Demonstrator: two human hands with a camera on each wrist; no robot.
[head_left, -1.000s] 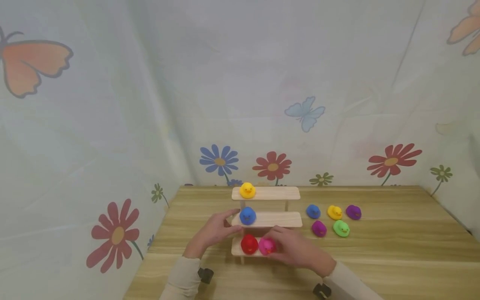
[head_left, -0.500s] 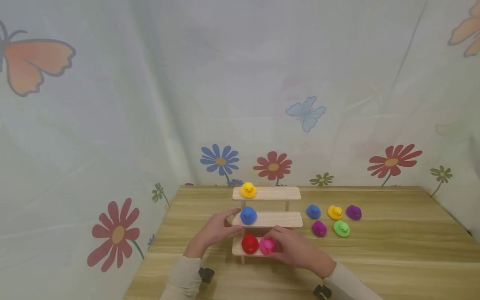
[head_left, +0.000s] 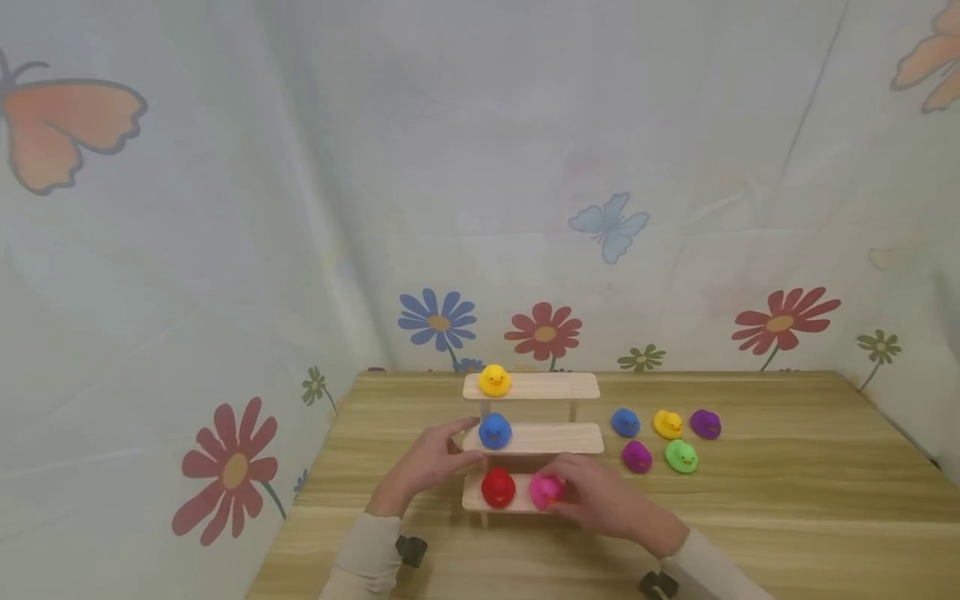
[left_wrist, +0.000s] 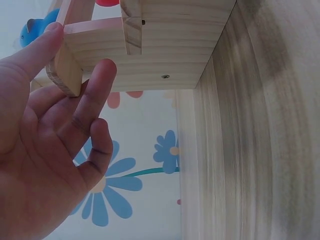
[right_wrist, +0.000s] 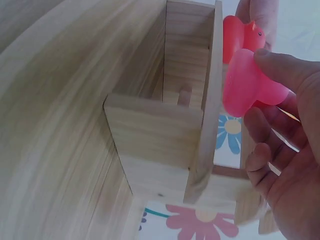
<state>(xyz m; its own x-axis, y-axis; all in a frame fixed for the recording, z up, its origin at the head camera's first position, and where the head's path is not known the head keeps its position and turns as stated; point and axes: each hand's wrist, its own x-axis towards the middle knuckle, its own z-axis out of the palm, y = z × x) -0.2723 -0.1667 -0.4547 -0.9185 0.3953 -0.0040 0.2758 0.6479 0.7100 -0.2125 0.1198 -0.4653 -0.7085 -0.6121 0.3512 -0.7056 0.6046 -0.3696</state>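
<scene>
A three-tier wooden shelf [head_left: 562, 438] stands on the table. My left hand [head_left: 429, 458] is at the left end of its middle board, and the left wrist view shows thumb and fingers gripping the board end [left_wrist: 67, 72] from either side. My right hand [head_left: 600, 500] pinches a pink rubber duck [right_wrist: 242, 85] between thumb and fingers on the bottom board. Left of it, with a small gap, sits a red rubber duck [head_left: 498, 487]. A blue rubber duck [head_left: 495, 431] rests at the left of the middle board, and a yellow one [head_left: 494, 381] on the top board.
Right of the shelf, several rubber ducks lie on the wooden table [head_left: 787, 492]: blue [head_left: 626, 422], yellow [head_left: 668, 424], green [head_left: 681, 457] and two purple, one farther back [head_left: 706, 424]. A flower-printed curtain [head_left: 480, 208] closes off the back and sides.
My right hand has moved slightly right along the bottom board with the pink duck, leaving a gap beside the red duck. My left hand has stayed in place.
</scene>
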